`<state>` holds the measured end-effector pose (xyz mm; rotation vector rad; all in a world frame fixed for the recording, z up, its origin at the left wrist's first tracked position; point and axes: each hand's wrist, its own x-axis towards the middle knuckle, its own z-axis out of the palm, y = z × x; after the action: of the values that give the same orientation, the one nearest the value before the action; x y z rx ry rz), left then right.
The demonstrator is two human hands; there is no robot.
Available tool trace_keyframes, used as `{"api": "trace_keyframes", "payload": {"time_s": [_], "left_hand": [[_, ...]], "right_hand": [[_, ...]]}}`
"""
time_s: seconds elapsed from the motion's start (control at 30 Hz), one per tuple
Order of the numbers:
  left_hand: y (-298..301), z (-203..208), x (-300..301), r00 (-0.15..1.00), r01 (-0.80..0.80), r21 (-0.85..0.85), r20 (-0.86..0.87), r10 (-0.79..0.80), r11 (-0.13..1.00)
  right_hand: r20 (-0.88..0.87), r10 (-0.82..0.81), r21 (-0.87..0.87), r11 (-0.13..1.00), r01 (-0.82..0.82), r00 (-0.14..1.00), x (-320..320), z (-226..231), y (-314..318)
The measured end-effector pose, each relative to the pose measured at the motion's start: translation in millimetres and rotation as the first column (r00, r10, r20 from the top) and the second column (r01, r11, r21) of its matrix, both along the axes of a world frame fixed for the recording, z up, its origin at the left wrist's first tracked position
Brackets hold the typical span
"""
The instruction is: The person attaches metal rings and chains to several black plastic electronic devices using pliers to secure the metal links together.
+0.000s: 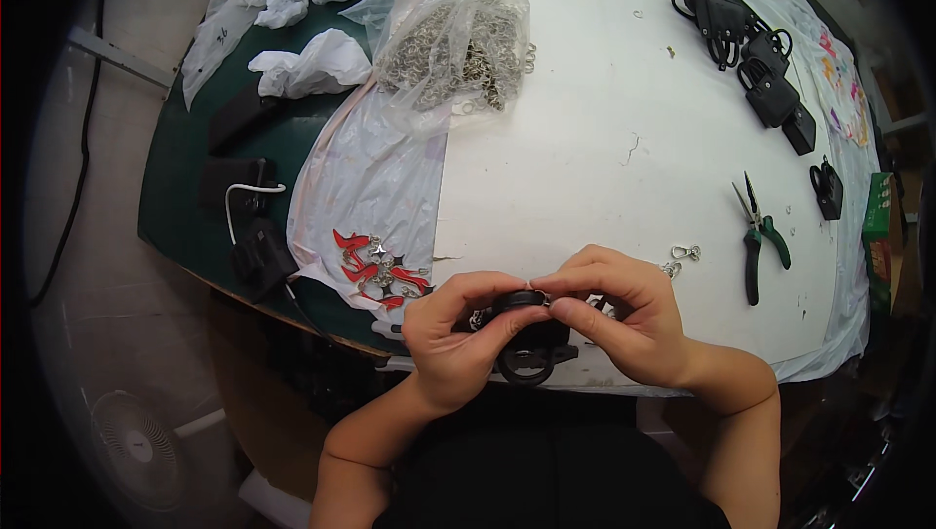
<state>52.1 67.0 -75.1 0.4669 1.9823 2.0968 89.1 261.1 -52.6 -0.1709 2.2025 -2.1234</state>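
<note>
My left hand [458, 339] pinches a small black strap-like piece [517, 301] between thumb and fingers, close to the table's front edge. My right hand [634, 319] meets it from the other side, thumb and forefinger closed on a tiny shiny metal piece at the strap's end; its exact shape is hidden by the fingertips. Just under the hands hangs a black pouch [546, 336] with a round black loop [526, 369]. Silver clasps [685, 253] lie beyond my right hand, partly covered by it. Red high-heel charms [375, 266] with silver pieces lie left of my left hand.
Green-handled pliers [754, 241] lie to the right on the white board [565, 158]. Several black pouches [770, 95] line the far right. A clear bag of metal chains or rings [453, 46] sits at the back. Dark boxes with a white cable [239, 188] are left; a green box [880, 227], right.
</note>
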Motion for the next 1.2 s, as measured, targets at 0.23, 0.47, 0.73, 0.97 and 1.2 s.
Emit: {"api": "trace_keyframes", "payload": {"time_s": [0.23, 0.47, 0.73, 0.97, 1.2], "left_hand": [[5, -1, 0, 0.885, -0.037, -0.051, -0.466, 0.008, 0.998], [10, -6, 2, 0.655, -0.101, -0.121, -0.755, -0.026, 0.987], [-38, 16, 4, 0.815, 0.061, -0.570, -0.445, -0.370, 0.819], [-66, 1, 7, 0.671, 0.070, -0.740, -0.461, -0.581, 0.669], [-97, 27, 1, 0.748, 0.002, -0.705, -0.470, -0.469, 0.709]], "right_hand": [[-0.304, -0.119, 0.171, 0.969, 0.177, 0.945, 6, -6, -2], [-0.499, 0.018, 0.590, 0.739, 0.324, 0.867, 10, 16, -2], [-0.574, 0.113, 0.648, 0.669, 0.365, 0.811, 20, 3, 10], [-0.684, 0.185, 0.659, 0.571, 0.490, 0.706, 24, 10, 17], [-0.700, 0.220, 0.669, 0.536, 0.515, 0.679, 32, 15, 22]]}}
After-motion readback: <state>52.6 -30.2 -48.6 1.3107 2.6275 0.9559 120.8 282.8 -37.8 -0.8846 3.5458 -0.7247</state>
